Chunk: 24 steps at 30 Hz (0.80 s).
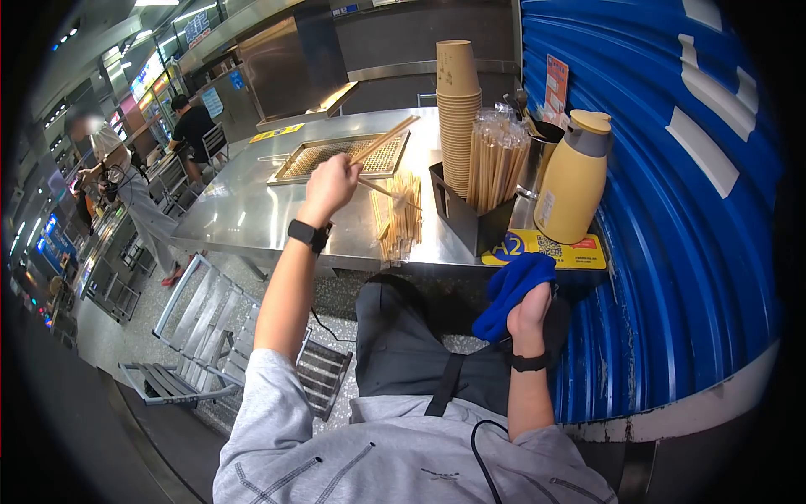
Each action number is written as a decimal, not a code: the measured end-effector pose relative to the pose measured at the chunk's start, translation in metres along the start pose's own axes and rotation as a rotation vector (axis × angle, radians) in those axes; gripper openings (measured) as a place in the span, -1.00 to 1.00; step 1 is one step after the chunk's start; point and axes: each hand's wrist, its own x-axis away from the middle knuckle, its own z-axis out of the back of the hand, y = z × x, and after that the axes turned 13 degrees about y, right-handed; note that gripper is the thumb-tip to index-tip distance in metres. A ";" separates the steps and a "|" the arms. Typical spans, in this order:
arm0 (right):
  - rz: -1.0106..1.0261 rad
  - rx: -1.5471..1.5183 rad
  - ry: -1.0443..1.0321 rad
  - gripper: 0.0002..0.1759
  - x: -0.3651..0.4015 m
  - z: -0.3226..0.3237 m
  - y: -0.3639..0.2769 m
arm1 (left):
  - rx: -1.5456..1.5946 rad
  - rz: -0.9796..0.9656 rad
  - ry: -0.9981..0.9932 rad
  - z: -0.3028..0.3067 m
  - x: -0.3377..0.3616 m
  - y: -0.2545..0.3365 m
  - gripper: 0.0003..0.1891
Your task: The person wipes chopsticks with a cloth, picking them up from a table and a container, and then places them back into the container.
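Note:
My left hand (332, 186) is closed around wooden chopsticks (384, 139) over the steel table. They stick out from the fist, with one end toward the far right and another slanting down over a pile of loose chopsticks (398, 223) near the table's front edge. Behind the fist lies a rectangular tray (340, 158) with a gold mesh. Low at the right, above my lap, my right hand (531, 312) grips a bunched blue cloth (508, 294); the cloth hides part of its fingers.
A black holder (457, 214) carries stacked paper cups (458, 126) and wrapped chopsticks (499, 164). Beside it stand a yellow jug (575, 185) and a yellow A2 sign (544, 249), close to the blue corrugated wall (655, 210). A slatted chair (206, 323) is at left; people are farther back.

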 end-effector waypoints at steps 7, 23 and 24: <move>0.008 -0.001 -0.068 -0.60 0.006 -0.001 -0.005 | -0.175 0.068 0.106 0.029 -0.018 -0.010 -0.69; 0.003 0.017 -0.088 -0.58 0.008 -0.001 -0.007 | -0.043 0.279 -0.370 -0.095 0.120 -0.034 -0.35; 0.007 0.032 -0.107 -0.57 0.008 0.001 -0.007 | -0.102 0.282 -0.381 -0.091 0.117 -0.026 -0.27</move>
